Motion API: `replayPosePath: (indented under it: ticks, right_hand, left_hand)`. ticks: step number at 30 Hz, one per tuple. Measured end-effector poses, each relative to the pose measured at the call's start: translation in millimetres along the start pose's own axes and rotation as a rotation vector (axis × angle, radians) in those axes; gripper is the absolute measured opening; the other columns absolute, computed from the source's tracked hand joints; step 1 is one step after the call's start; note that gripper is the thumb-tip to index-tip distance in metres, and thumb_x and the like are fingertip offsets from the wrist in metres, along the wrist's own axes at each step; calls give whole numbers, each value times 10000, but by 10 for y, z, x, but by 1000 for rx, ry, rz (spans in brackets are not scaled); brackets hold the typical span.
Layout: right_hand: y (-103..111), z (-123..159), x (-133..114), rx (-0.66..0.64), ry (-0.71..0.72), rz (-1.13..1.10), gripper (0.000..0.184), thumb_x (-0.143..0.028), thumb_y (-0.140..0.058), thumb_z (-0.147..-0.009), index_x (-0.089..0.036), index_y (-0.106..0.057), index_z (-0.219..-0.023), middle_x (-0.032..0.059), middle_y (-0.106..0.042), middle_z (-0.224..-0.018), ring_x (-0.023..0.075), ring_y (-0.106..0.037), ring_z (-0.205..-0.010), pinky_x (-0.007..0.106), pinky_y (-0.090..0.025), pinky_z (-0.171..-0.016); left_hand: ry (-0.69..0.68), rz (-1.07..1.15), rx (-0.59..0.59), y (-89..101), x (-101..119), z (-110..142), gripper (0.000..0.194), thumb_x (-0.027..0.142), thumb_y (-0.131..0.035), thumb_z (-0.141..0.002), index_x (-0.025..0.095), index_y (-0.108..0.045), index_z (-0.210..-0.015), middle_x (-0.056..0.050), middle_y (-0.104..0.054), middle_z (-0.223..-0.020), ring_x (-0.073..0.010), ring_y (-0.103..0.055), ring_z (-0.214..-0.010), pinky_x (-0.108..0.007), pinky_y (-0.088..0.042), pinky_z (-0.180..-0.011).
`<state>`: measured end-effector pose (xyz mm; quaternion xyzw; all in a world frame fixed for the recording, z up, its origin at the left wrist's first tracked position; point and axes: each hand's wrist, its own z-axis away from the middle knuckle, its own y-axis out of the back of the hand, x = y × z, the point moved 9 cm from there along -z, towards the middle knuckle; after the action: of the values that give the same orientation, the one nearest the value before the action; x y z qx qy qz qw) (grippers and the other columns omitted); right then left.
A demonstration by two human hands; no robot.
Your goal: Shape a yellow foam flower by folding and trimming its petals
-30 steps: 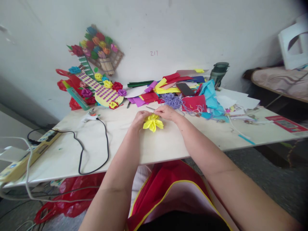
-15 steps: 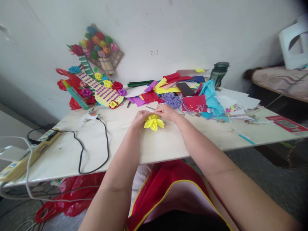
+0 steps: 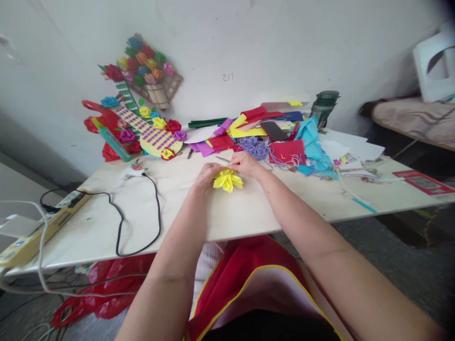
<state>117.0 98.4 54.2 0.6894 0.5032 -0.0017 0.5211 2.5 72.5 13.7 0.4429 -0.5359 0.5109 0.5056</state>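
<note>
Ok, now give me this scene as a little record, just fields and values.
left hand: closed on the upper part of the yellow flower, fingertips hidden
right hand: fingers closed at the flower's top
left hand position: beside the flower, at
held: yellow flower, petals spread
near fingertips: thin grey tool, its holder unclear
behind: purple yarn, dark phone
beyond phone: green bottle, upright

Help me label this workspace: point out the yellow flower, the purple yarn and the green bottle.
Yellow flower (image 3: pixel 228 182): head view, on its petals.
Purple yarn (image 3: pixel 254 148): head view, middle of the tangle.
Green bottle (image 3: pixel 320 112): head view, body below the lid.
</note>
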Motion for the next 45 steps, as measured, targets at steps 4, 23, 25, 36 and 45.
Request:
replayPosePath:
  ticks: [4, 23, 25, 36, 45]
  right_hand:
    - [3, -5, 3, 25, 6, -27, 137, -200, -658, -763, -181, -793, -775, 30, -685, -750, 135, -600, -733, 239, -397, -657]
    - [3, -22, 32, 80, -27, -71, 93, -151, -706, -701, -183, -789, -730, 28, -709, -747, 136, -621, -726, 242, -430, -666]
    - [9, -16, 23, 74, -36, -60, 93, -159, -703, -704, -190, -788, -726, 23, -710, -749, 136, -620, -727, 242, -432, -667]
    - [-2, -31, 103, 94, -111, -115, 67, -142, -718, -651, -176, -773, -666, 18, -692, -718, 138, -615, -717, 246, -463, -690]
    - [-8, 15, 175, 110, -234, -298, 70, -77, -732, -567, -141, -735, -595, 23, -692, -728, 118, -604, -673, 231, -493, -654]
  left_hand:
    - [5, 14, -1, 3, -3, -4, 165, 225, -714, -487, 131, -609, -573, -23, -590, -495, -142, -543, -462, -260, -400, -488]
    - [-20, 17, 19, 71, -77, -95, 262, 329, -742, -584, 144, -557, -572, 5, -535, -494, -114, -499, -448, -245, -357, -459]
    - [-11, 23, 38, 84, -89, -105, 248, 319, -728, -595, 145, -553, -574, 6, -535, -494, -116, -499, -445, -248, -360, -459]
    - [5, -22, -6, 70, -106, -116, 263, 343, -716, -612, 151, -547, -551, 16, -502, -470, -100, -458, -419, -242, -319, -439]
    - [26, -62, 2, 72, -136, -139, 258, 333, -725, -601, 151, -548, -551, 10, -509, -477, -105, -459, -424, -248, -329, -445]
